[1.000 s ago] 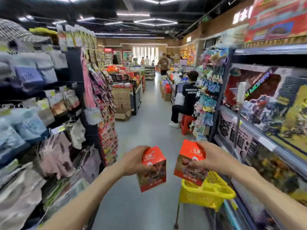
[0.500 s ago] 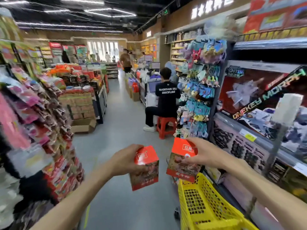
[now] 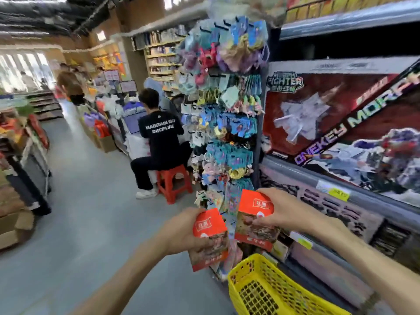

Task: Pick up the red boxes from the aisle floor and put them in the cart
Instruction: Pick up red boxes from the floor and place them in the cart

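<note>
The left hand [image 3: 181,230] has its fingers wrapped around the side of one red box [image 3: 210,239], thumb across the front, holding it upright with a slight tilt. The right hand [image 3: 284,212] clamps a second red box [image 3: 255,221] from its right edge, thumb on the front face and fingers behind. The two boxes sit close beside each other in the air, the right one a little higher, both above and just left of the near rim of the yellow cart [image 3: 261,289], which stands against the shelf [image 3: 341,194] on the right. Beyond the boxes hangs a rack [image 3: 227,123] of small packets, and past it a person in black [image 3: 159,142] sits on a red stool [image 3: 173,180].
</note>
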Demonstrator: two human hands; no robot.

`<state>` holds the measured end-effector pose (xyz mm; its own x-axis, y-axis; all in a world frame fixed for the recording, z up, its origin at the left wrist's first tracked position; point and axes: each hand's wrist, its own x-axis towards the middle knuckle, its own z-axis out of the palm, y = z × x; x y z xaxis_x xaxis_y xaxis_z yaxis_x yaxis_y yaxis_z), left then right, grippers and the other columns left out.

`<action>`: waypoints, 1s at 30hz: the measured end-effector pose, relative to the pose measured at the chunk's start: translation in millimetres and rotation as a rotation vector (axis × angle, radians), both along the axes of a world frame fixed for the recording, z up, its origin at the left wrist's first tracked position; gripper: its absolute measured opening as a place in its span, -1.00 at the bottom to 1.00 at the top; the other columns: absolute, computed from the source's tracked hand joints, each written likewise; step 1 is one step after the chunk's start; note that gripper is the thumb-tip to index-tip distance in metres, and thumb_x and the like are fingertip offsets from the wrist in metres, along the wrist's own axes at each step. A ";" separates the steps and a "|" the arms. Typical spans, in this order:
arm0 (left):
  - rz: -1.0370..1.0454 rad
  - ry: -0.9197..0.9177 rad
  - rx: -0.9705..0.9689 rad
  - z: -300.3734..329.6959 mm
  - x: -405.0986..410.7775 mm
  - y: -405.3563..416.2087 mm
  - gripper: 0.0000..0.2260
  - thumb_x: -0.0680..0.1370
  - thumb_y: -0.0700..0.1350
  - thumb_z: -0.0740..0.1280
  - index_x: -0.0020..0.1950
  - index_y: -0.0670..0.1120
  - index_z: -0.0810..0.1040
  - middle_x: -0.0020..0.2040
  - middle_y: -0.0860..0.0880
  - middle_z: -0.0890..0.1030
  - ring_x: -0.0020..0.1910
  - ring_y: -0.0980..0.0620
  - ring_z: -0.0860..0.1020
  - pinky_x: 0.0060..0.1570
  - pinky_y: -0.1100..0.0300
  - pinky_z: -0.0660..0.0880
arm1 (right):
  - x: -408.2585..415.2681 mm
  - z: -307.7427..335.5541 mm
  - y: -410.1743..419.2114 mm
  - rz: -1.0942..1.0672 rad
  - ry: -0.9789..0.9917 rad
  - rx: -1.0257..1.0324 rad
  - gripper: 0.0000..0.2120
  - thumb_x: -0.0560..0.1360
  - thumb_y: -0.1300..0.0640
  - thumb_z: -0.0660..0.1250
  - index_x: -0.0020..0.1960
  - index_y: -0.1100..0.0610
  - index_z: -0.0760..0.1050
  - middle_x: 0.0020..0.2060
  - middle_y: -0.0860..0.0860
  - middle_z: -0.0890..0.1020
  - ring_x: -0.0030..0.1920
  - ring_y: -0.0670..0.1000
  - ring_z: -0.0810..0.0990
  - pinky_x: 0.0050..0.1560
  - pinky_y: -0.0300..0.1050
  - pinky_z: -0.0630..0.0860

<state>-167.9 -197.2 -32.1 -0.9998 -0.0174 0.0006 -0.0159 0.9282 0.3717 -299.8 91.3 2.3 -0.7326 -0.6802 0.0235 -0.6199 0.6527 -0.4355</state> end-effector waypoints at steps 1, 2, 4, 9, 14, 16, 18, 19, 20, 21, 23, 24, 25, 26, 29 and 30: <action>-0.039 -0.006 -0.012 -1.8 -20.7 -4.0 -0.15 0.33 0.34 0.44 0.51 0.08 0.22 0.35 0.06 0.45 0.25 0.05 0.47 0.17 0.17 0.41 | -9.8 -0.8 -2.0 -0.030 0.002 0.005 -0.24 0.22 -0.48 0.42 0.30 -0.17 0.32 0.09 -0.16 0.49 0.04 -0.10 0.53 0.02 -0.09 0.54; -0.080 -0.011 -0.022 -4.3 -41.1 -6.6 -0.14 0.33 0.37 0.42 0.52 0.07 0.21 0.37 0.06 0.43 0.27 0.05 0.45 0.19 0.16 0.41 | -18.4 -0.6 -2.1 -0.068 -0.004 0.009 -0.25 0.23 -0.46 0.44 0.30 -0.17 0.33 0.10 -0.15 0.49 0.04 -0.10 0.53 0.02 -0.08 0.54; -0.178 -0.016 -0.026 -7.6 -80.4 -7.3 -0.12 0.32 0.40 0.39 0.52 0.08 0.18 0.39 0.07 0.41 0.28 0.05 0.44 0.21 0.15 0.42 | -32.0 -1.3 1.8 -0.152 -0.018 0.006 -0.25 0.25 -0.41 0.46 0.32 -0.15 0.32 0.12 -0.14 0.50 0.05 -0.10 0.52 0.04 -0.08 0.53; -0.475 -0.049 -0.014 -26.1 -177.4 11.5 -0.15 0.37 0.34 0.43 0.53 0.04 0.19 0.36 0.03 0.44 0.26 0.05 0.45 0.17 0.20 0.39 | -51.6 -18.2 22.8 -0.385 -0.061 0.020 -0.20 0.27 -0.40 0.46 0.38 -0.13 0.30 0.17 -0.15 0.49 0.10 -0.09 0.51 0.11 -0.08 0.52; -0.717 -0.084 -0.051 -68.8 -253.4 45.8 -0.12 0.39 0.26 0.46 0.57 -0.03 0.13 0.44 -0.05 0.37 0.36 -0.04 0.40 0.26 0.11 0.34 | -55.0 -58.5 46.1 -0.671 -0.090 0.100 -0.21 0.24 -0.42 0.45 0.35 -0.11 0.35 0.18 -0.07 0.54 0.18 0.00 0.52 0.17 -0.03 0.49; -0.824 -0.094 -0.089 -91.3 -275.5 62.1 -0.13 0.39 0.26 0.45 0.55 -0.03 0.15 0.40 -0.06 0.39 0.35 -0.07 0.41 0.25 0.06 0.34 | -43.8 -73.5 52.1 -0.793 -0.115 0.112 -0.16 0.28 -0.36 0.48 0.43 -0.06 0.29 0.26 -0.05 0.49 0.23 0.03 0.47 0.22 -0.05 0.44; -0.909 -0.118 -0.123 -117.1 -293.0 76.7 -0.14 0.35 0.27 0.43 0.52 -0.02 0.18 0.35 -0.06 0.41 0.31 -0.09 0.43 0.24 0.02 0.36 | -33.4 -93.3 56.3 -0.897 -0.154 0.119 -0.09 0.31 -0.32 0.50 0.50 -0.02 0.22 0.34 -0.05 0.42 0.30 0.04 0.41 0.26 -0.11 0.38; -0.951 -0.144 -0.144 -132.1 -299.6 83.9 -0.13 0.33 0.28 0.42 0.52 -0.02 0.17 0.34 -0.06 0.41 0.31 -0.09 0.43 0.25 0.00 0.37 | -28.6 -105.1 58.6 -0.943 -0.180 0.137 -0.07 0.30 -0.34 0.49 0.51 -0.02 0.20 0.36 -0.04 0.41 0.31 0.04 0.40 0.26 -0.09 0.38; -0.990 -0.171 -0.158 -147.9 -305.0 90.5 -0.12 0.32 0.28 0.41 0.52 -0.02 0.17 0.33 -0.05 0.41 0.30 -0.09 0.43 0.26 -0.02 0.37 | -24.4 -120.1 61.0 -0.983 -0.220 0.149 -0.07 0.29 -0.36 0.48 0.51 -0.04 0.19 0.35 -0.03 0.42 0.31 0.04 0.40 0.24 -0.07 0.41; -1.018 -0.188 -0.160 -165.6 -308.8 96.0 -0.13 0.30 0.29 0.40 0.51 -0.01 0.18 0.31 -0.03 0.41 0.29 -0.08 0.43 0.26 -0.01 0.37 | -20.6 -136.8 63.0 -1.017 -0.262 0.150 -0.08 0.29 -0.37 0.47 0.50 -0.07 0.18 0.33 -0.03 0.43 0.29 0.02 0.41 0.23 -0.07 0.42; -1.044 -0.209 -0.125 -203.0 -315.8 105.0 -0.15 0.29 0.29 0.38 0.48 0.02 0.19 0.32 -0.01 0.41 0.29 -0.07 0.42 0.24 0.04 0.33 | -17.0 -176.3 66.5 -1.071 -0.321 0.153 -0.07 0.28 -0.39 0.44 0.50 -0.09 0.16 0.34 -0.04 0.41 0.32 0.00 0.38 0.27 -0.09 0.39; -1.051 -0.220 -0.107 -223.5 -318.0 108.6 -0.16 0.29 0.30 0.38 0.47 0.03 0.19 0.33 0.01 0.40 0.30 -0.07 0.41 0.24 0.06 0.32 | -16.3 -195.1 66.4 -1.087 -0.324 0.172 -0.06 0.28 -0.39 0.42 0.51 -0.07 0.16 0.36 -0.04 0.40 0.36 0.01 0.36 0.32 -0.11 0.33; -1.064 -0.238 -0.098 -242.6 -320.8 111.6 -0.17 0.29 0.31 0.37 0.47 0.04 0.19 0.35 0.02 0.38 0.32 -0.06 0.39 0.26 0.06 0.32 | -16.3 -214.5 65.8 -1.099 -0.326 0.193 -0.06 0.30 -0.38 0.42 0.52 -0.03 0.16 0.38 -0.03 0.39 0.38 0.02 0.34 0.34 -0.13 0.26; -1.074 -0.263 -0.102 -262.3 -321.5 113.3 -0.16 0.29 0.34 0.34 0.48 0.05 0.18 0.36 0.03 0.36 0.33 -0.05 0.38 0.28 0.06 0.32 | -16.2 -233.9 64.9 -1.094 -0.323 0.212 -0.07 0.32 -0.36 0.42 0.53 0.00 0.17 0.39 -0.01 0.38 0.39 0.05 0.33 0.34 -0.13 0.23; -1.104 -0.308 -0.105 -327.0 -324.1 118.2 -0.10 0.27 0.43 0.22 0.52 0.03 0.16 0.43 0.03 0.31 0.41 -0.04 0.32 0.37 0.07 0.26 | -19.5 -296.0 62.8 -1.083 -0.367 0.232 -0.08 0.34 -0.33 0.41 0.54 0.04 0.16 0.38 0.02 0.37 0.39 0.11 0.32 0.39 -0.06 0.26; -1.106 -0.326 -0.114 -349.8 -325.3 119.7 -0.10 0.29 0.41 0.25 0.53 0.03 0.14 0.47 0.01 0.28 0.45 -0.05 0.29 0.40 0.06 0.24 | -21.0 -319.8 63.1 -1.081 -0.372 0.236 -0.07 0.32 -0.35 0.40 0.53 0.04 0.18 0.37 0.02 0.38 0.39 0.11 0.33 0.40 -0.04 0.27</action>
<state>-493.2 -77.5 -381.9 -0.4219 0.8503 -0.3146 0.7461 0.5228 0.4124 -320.7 154.5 -317.5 -0.8681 0.3431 -0.3587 0.4486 0.8517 -0.2710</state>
